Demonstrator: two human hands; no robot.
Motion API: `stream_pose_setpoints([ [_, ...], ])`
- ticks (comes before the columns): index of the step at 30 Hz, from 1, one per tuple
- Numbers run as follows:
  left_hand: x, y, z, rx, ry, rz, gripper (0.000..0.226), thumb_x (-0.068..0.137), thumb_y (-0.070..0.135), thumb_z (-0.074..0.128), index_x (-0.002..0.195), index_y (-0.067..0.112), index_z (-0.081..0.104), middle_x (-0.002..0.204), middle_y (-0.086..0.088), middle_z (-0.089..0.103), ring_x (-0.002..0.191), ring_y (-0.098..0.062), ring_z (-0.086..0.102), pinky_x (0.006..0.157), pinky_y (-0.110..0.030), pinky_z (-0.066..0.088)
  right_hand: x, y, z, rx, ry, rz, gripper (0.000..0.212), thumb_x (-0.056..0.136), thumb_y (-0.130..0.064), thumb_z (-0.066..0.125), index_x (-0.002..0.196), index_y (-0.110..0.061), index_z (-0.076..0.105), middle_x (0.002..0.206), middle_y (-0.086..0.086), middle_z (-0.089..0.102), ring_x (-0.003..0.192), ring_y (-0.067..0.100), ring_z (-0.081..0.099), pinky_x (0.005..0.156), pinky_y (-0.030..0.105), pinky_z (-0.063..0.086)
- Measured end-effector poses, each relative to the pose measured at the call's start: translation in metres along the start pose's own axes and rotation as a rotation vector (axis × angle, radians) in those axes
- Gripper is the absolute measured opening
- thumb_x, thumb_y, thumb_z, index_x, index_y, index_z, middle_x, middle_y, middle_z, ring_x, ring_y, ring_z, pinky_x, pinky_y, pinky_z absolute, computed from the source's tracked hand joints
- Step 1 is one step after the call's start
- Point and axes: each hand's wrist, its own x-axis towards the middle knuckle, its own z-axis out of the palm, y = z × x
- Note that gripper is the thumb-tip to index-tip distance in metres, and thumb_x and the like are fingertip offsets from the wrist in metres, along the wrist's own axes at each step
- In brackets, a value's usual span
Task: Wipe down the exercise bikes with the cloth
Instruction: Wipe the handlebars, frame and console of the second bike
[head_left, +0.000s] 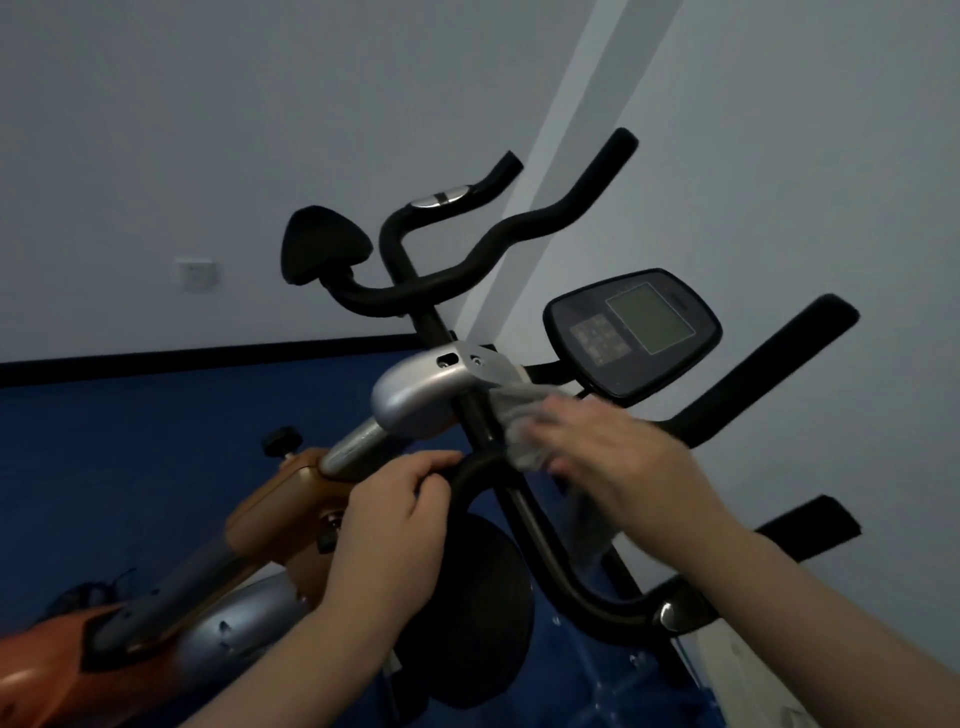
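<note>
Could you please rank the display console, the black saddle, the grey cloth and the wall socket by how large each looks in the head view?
1. display console
2. black saddle, grey cloth: alike; cloth partly hidden by the right hand
3. wall socket

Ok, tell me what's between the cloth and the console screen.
Nothing visible. The right hand holds the grey cloth on the handlebar stem, just below the console; bare space separates them. The left hand grips the handlebar.

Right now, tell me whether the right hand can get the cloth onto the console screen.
Probably yes. The right hand holds the cloth just below the console screen, and nothing stands between them.
</note>
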Motion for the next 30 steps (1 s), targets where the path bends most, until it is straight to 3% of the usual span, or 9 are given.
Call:
stream_pose_setpoints([
  [3,0.0,0.0,0.001,0.018,0.015,-0.001,0.031,0.09,0.018,0.046,0.099,0.035,0.07,0.093,0.019,0.068,0.087,0.006,0.06,0.075,-0.022,0.048,0.006,-0.02,0.011,0.082,0.19,0.362,0.029,0.094,-0.02,0.058,0.12,-0.013,0.066,0.124,0.006,0.065,0.117,0.022,0.06,0.102,0.039,0.045],
  [8,-0.001,0.0,0.001,0.013,0.05,0.043,0.027,0.09,0.022,0.046,0.097,0.036,0.069,0.096,0.022,0.066,0.096,0.014,0.054,0.077,-0.012,0.041,-0.001,-0.058,0.023,0.331,0.07,0.226,0.025,0.093,-0.022,0.059,0.115,-0.02,0.07,0.124,-0.005,0.065,0.125,0.006,0.052,0.104,0.027,0.043],
  [11,-0.002,0.001,0.001,0.003,0.051,0.045,0.029,0.085,0.028,0.043,0.092,0.037,0.069,0.091,0.022,0.067,0.09,0.012,0.057,0.073,-0.014,0.043,0.002,-0.034,-0.009,0.547,-0.135,0.188,0.028,0.094,-0.038,0.052,0.113,-0.03,0.07,0.106,-0.025,0.067,0.103,-0.009,0.06,0.085,0.012,0.047],
  [14,-0.003,0.001,0.002,0.003,0.065,0.033,0.029,0.087,0.025,0.045,0.091,0.037,0.07,0.086,0.022,0.068,0.083,0.009,0.059,0.068,-0.019,0.046,0.028,-0.013,-0.028,0.515,0.039,0.323,0.03,0.092,-0.048,0.046,0.112,-0.038,0.065,0.091,-0.016,0.071,0.082,0.003,0.066,0.07,0.023,0.053],
  [17,-0.003,0.001,0.002,0.009,0.073,0.019,0.028,0.089,0.023,0.046,0.09,0.037,0.071,0.083,0.021,0.068,0.08,0.007,0.06,0.066,-0.023,0.049,0.068,-0.013,-0.017,0.475,0.149,0.419,0.023,0.089,-0.044,0.052,0.111,-0.035,0.053,0.093,-0.017,0.064,0.082,0.001,0.064,0.068,0.024,0.057],
  [20,-0.003,0.002,0.001,0.011,0.078,0.023,0.028,0.088,0.026,0.045,0.087,0.041,0.068,0.084,0.022,0.067,0.083,0.009,0.06,0.065,-0.02,0.046,0.092,-0.028,0.016,0.392,0.017,0.4,0.021,0.086,-0.036,0.065,0.101,-0.027,0.052,0.098,-0.011,0.054,0.088,0.012,0.058,0.07,0.027,0.048],
  [23,-0.003,0.003,0.001,0.022,0.075,0.009,0.026,0.082,0.033,0.042,0.081,0.048,0.063,0.083,0.026,0.067,0.082,0.011,0.059,0.065,-0.017,0.045,0.08,-0.034,0.03,0.227,-0.171,0.304,0.02,0.081,-0.046,0.067,0.09,-0.029,0.062,0.099,-0.01,0.052,0.093,0.012,0.052,0.073,0.032,0.047],
  [26,-0.002,0.003,0.001,0.046,0.066,0.018,0.026,0.084,0.033,0.042,0.083,0.048,0.063,0.081,0.024,0.067,0.08,0.009,0.06,0.062,-0.015,0.045,0.08,-0.01,0.012,0.359,-0.398,0.295,0.017,0.077,-0.05,0.068,0.082,-0.034,0.065,0.091,-0.014,0.058,0.089,0.01,0.056,0.076,0.034,0.048],
  [30,-0.002,0.001,0.002,0.043,0.086,0.013,0.028,0.088,0.026,0.046,0.083,0.045,0.066,0.082,0.026,0.067,0.082,0.009,0.06,0.064,-0.017,0.044,0.088,-0.005,0.013,0.253,-0.387,0.341,0.01,0.083,-0.037,0.068,0.083,-0.032,0.059,0.099,-0.008,0.061,0.095,0.016,0.058,0.08,0.036,0.049],
])
